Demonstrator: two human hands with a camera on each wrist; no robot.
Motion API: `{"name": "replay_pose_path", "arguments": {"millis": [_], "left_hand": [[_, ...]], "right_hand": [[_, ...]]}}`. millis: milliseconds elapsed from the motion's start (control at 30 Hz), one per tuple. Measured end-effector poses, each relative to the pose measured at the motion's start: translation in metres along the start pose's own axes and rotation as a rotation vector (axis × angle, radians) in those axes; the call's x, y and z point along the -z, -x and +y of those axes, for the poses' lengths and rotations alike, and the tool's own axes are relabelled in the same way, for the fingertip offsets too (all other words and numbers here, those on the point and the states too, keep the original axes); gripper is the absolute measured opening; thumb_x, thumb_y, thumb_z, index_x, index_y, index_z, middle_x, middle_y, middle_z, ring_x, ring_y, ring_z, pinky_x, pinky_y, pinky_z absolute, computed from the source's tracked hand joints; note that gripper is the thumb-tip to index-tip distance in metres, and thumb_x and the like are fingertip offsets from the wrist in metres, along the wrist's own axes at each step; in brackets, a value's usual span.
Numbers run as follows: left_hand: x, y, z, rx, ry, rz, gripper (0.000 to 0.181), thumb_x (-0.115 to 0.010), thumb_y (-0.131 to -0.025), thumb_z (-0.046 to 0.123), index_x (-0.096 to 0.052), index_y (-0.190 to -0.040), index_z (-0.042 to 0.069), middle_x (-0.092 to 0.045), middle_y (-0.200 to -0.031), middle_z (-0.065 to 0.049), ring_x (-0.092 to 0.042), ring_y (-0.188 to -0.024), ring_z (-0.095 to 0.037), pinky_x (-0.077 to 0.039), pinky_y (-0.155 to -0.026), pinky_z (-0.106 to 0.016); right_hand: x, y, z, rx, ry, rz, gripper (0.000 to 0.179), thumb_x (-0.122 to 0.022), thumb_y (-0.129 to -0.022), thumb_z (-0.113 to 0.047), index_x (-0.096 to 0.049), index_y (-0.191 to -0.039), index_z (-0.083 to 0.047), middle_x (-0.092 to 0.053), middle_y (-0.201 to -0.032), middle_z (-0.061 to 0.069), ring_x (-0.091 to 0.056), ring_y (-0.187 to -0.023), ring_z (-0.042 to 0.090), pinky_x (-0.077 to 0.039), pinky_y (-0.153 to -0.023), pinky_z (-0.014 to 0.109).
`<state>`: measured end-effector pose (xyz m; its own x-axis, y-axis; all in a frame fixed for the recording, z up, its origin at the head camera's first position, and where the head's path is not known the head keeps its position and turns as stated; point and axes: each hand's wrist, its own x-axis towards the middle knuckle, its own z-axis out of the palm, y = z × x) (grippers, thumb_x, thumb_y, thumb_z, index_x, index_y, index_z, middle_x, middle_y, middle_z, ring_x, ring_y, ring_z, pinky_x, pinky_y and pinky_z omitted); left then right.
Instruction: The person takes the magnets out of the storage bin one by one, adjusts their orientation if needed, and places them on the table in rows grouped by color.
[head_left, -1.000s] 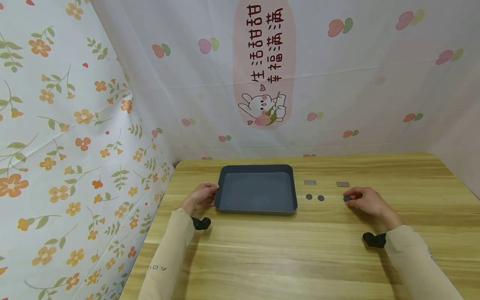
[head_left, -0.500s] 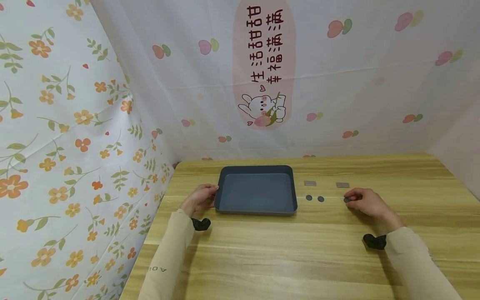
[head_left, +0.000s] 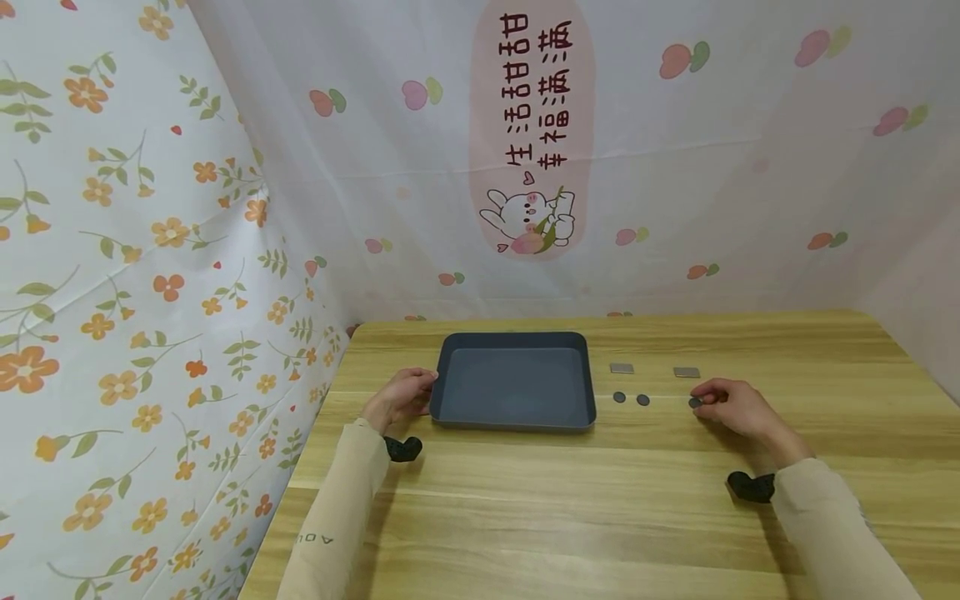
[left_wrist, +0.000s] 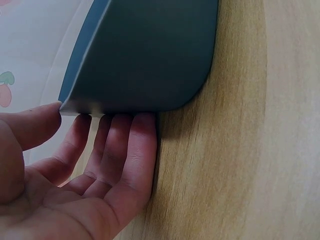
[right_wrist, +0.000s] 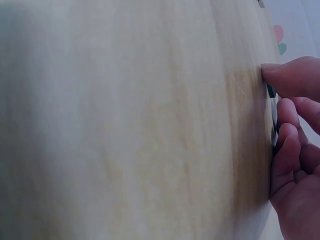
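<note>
My left hand (head_left: 403,393) holds the left side of a dark grey rectangular tray (head_left: 516,423). In the left wrist view its thumb is at the rim and the fingertips bear on the outer wall of the tray (left_wrist: 145,55). On the table to the right of the tray, my right hand (head_left: 738,408) pinches a small dark round disc (head_left: 695,402) between thumb and finger. Much of that disc (right_wrist: 271,91) is hidden by the fingers in the right wrist view. Two similar discs, one on the left (head_left: 618,397) and one beside it (head_left: 642,400), lie between tray and hand.
Behind the discs lie two flat grey rectangular pieces, a left piece (head_left: 622,368) and a right piece (head_left: 686,372). The wooden table (head_left: 562,517) meets a printed curtain (head_left: 660,167) at the back. A floral curtain (head_left: 150,317) hangs along the left.
</note>
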<state>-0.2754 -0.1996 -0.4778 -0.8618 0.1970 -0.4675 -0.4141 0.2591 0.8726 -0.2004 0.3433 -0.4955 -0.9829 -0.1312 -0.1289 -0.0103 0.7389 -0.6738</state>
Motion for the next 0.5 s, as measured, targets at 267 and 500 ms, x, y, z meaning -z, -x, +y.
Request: {"name": "replay_pose_path", "arguments": {"millis": [267,500], "left_hand": [[-0.006,0.000,0.002,-0.014,-0.027,0.000,0.030,-0.043,-0.104,0.022,-0.050,-0.121,-0.002,-0.057,-0.093,-0.006,-0.054,-0.076,-0.015,-0.048,-0.064,-0.029],[0.008,0.020,0.023,-0.079,-0.318,0.087,0.035,-0.041,-0.105,0.023,-0.048,-0.121,-0.008,-0.057,-0.097,-0.016,-0.058,-0.078,-0.022,-0.052,-0.070,-0.035]], "right_hand": [[0.014,0.007,0.001,0.005,-0.139,0.046,0.046,-0.061,-0.096,-0.027,-0.053,-0.127,0.006,-0.061,-0.102,0.012,-0.055,-0.077,0.009,-0.049,-0.063,0.027],[0.036,0.013,-0.016,0.038,-0.125,0.251,0.042,-0.052,-0.099,-0.041,-0.061,-0.114,-0.003,-0.059,-0.089,-0.016,-0.053,-0.079,0.008,-0.045,-0.062,0.025]]}}
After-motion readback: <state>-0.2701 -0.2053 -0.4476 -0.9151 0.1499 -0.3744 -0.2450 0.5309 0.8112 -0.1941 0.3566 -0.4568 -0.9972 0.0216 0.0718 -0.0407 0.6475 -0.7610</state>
